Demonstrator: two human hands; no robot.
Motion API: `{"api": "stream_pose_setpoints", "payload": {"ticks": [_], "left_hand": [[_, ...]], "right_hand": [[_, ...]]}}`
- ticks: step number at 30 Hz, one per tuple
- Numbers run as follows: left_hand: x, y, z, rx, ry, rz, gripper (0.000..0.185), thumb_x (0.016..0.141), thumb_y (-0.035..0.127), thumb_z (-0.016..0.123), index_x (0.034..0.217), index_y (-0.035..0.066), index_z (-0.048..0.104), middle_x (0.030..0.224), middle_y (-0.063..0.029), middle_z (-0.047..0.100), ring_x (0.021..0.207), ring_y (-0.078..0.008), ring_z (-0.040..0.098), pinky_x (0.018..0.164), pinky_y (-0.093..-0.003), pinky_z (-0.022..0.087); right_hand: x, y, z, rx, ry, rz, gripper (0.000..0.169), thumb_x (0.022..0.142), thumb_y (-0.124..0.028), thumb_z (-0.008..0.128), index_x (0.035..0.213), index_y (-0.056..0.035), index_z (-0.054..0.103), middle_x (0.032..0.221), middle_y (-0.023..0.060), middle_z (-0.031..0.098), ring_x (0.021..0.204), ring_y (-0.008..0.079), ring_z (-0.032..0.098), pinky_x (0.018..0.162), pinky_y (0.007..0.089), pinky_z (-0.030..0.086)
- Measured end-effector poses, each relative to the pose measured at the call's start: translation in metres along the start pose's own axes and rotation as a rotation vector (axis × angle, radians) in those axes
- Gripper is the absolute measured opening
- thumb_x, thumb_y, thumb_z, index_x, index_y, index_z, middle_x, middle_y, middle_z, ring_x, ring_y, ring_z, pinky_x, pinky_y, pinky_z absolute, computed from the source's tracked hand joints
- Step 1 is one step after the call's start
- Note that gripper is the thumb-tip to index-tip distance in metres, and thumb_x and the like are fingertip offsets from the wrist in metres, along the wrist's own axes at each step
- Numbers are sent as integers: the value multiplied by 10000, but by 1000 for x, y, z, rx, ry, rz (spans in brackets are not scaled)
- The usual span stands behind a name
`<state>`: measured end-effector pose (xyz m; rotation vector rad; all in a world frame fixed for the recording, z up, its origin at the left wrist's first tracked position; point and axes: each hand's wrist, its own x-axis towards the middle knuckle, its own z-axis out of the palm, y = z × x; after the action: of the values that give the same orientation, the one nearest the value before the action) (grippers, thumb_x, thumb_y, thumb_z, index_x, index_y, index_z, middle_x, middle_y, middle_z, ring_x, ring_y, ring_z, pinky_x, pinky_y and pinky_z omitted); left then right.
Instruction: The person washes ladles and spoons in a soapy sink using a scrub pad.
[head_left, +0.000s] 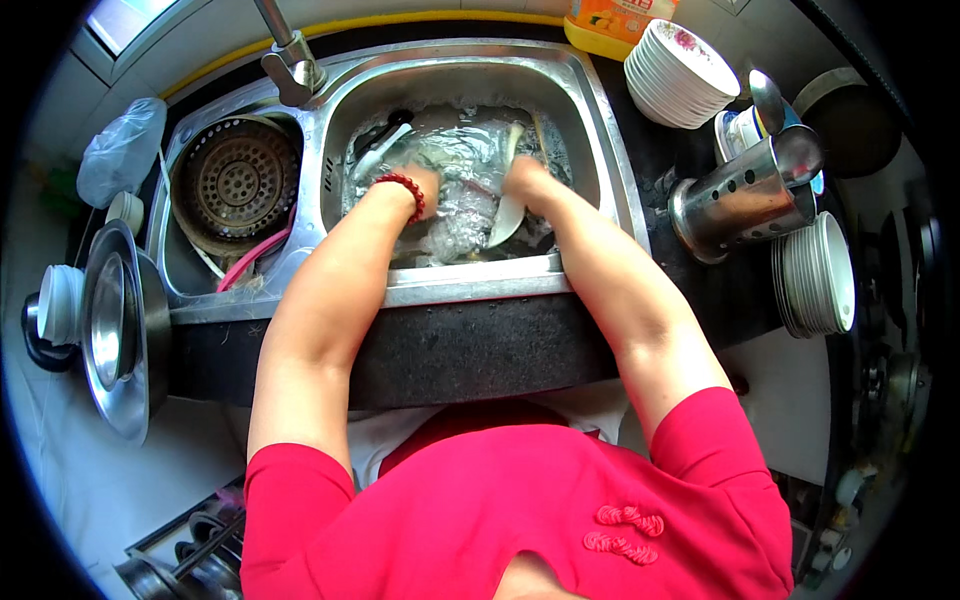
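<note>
Both my hands reach into the churning, soapy water of a stainless steel sink basin (465, 79). My left hand (429, 187), below a red bead bracelet (405, 191), is mostly under water, its fingers hidden. Across the basin, my right hand (525, 182) is lowered beside a pale spoon or ladle (508, 223); its fingers are hidden too, so a grip cannot be made out. A pale handle (514, 139) rises just beyond that hand. Near the left wall, a white-handled utensil (381, 148) and a dark utensil (400, 118) lie partly in the water.
A faucet (295, 71) stands behind the smaller left basin, which holds a perforated metal strainer (244, 176). At right are stacked bowls (667, 82), a steel utensil holder (739, 214) and stacked plates (806, 274). Metal basins (112, 330) sit at the left counter edge.
</note>
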<state>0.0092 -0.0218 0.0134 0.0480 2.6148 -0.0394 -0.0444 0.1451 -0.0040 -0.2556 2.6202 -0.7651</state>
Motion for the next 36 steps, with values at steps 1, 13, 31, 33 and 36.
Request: {"api": "stream_pose_setpoints", "payload": {"ticks": [1,13,31,33,36], "left_hand": [[-1,7,-3,66,-132,73,378,741,80,490,1113,85,558,1178,-234,486,1077,-375,492,902,-388,419],[-3,-16,-17,-633,807,41,356,719,35,562,1074,57,576,994,-188,599,969,-323,559,837,-369,443],[-143,47,-79,-1318,218,677,869,664,-77,643,1386,159,221,1381,-106,291,1094,-196,485,808,-282,469],[-136,62,-79,-1123,623,890,769,673,-117,634,1335,130,333,1331,-113,353,1054,-156,509,758,-257,486],[-131,56,-91,-1072,760,763,154,807,30,596,955,28,554,900,-51,601,738,-120,607,555,-207,484]], "right_hand": [[2,-2,2,-251,-112,-16,238,691,-88,565,881,34,642,916,214,625,886,289,621,731,364,495],[-30,-29,-20,238,400,-404,107,776,-80,532,863,-59,590,757,131,618,733,267,610,631,329,450],[-69,-40,-63,1585,149,51,112,786,-27,548,897,-30,532,859,106,557,727,253,599,506,456,511],[-74,-47,-71,1641,103,73,49,768,-29,548,811,-4,556,737,124,564,611,273,595,458,442,497],[-90,-50,-87,1500,-104,-17,89,756,-19,508,763,57,554,628,186,549,518,316,584,428,440,481]]}}
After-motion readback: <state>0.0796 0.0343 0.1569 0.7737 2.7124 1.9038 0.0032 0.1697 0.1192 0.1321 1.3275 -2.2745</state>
